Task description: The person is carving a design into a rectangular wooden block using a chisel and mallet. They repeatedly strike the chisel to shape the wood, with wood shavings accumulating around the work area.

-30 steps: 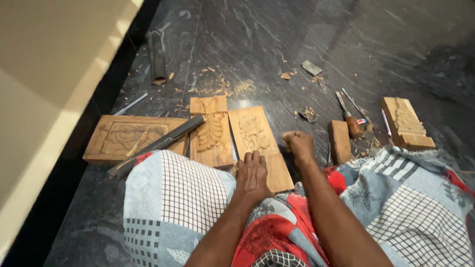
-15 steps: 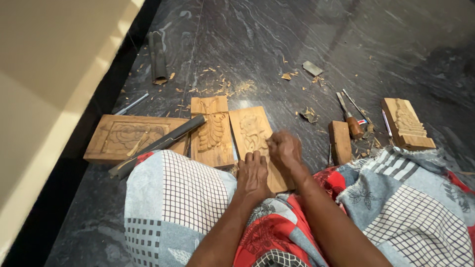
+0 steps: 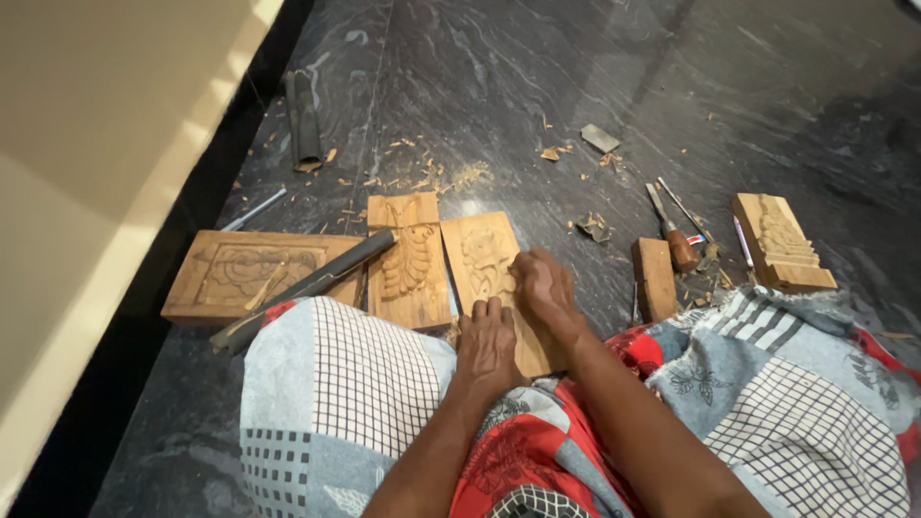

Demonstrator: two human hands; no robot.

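Beside the work lie a leaf-carved panel [image 3: 411, 259], a wide carved panel [image 3: 251, 273] under a dark bar [image 3: 307, 288] — and chisels [image 3: 672, 230].

Tan carved panel [image 3: 484, 264], dark marbled floor [image 3: 537, 86], checked grey-and-red, perhaps floral, cloth [image 3: 374, 384].

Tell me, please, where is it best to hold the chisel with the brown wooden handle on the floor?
Probably the wooden handle of the chisel, from above: it lies flat on the dark floor, the handle end nearer the person, the thin metal blade pointing away.

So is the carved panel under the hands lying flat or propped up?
Flat. The carved wooden panel lies carved face up on the dark stone floor, with the left hand and right hand resting on it.
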